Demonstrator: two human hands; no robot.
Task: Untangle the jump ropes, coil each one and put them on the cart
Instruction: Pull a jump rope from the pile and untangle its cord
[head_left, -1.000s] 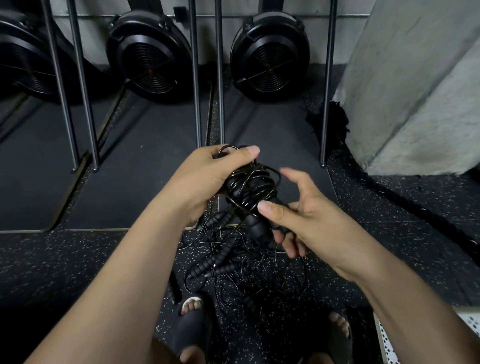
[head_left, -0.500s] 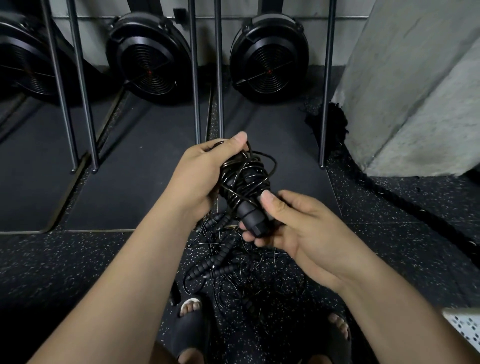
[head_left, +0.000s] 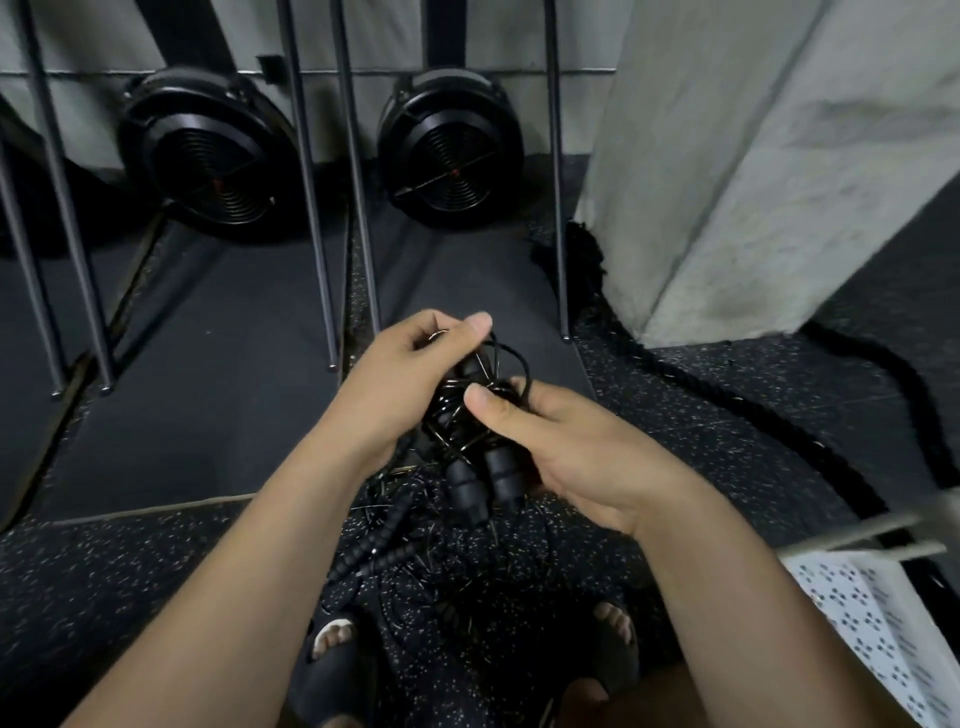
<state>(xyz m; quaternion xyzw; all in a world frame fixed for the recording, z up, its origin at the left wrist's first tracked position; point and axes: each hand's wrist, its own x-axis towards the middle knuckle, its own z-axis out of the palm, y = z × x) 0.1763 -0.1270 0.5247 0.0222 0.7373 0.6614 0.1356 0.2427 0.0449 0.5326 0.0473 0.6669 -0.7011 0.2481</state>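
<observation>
The coiled jump rope (head_left: 470, 415) is a knot of thin, glossy black cord wound round itself, held in the air in front of the person. The left hand (head_left: 405, 374) grips its upper end, thumb pressed flat across the top. The right hand (head_left: 571, 457) closes on it from the right, thumb and curled fingers pinching the cord loops. The two hands nearly touch, both clamped on the same bundle. Two smooth, stubby black handles (head_left: 483, 483) hang side by side from the bottom of the bundle.

Straight below the bundle, on the speckled rubber floor (head_left: 727, 441), lies the loose tangle of ropes (head_left: 441, 561), wiry loops crossing every way, with slim ribbed handles (head_left: 369, 545) poking out on its left side. Lower still, two toes-out dark sandals (head_left: 337, 654) flank the tangle.

Down and right of the bundle is the cart (head_left: 862, 618), a white perforated sheet with grey bars, blurred, well apart from the hands. Right of the bundle, a thick braided black rope (head_left: 753, 410) snakes over the floor, between the hands and the cart. Above and right of the bundle rises a rough concrete pillar (head_left: 727, 182). Beyond the bundle, thin grey metal rods (head_left: 358, 208) stand on smooth dark mats (head_left: 218, 374), and behind them sit two round black fan housings (head_left: 449, 156) with spiral grilles.
</observation>
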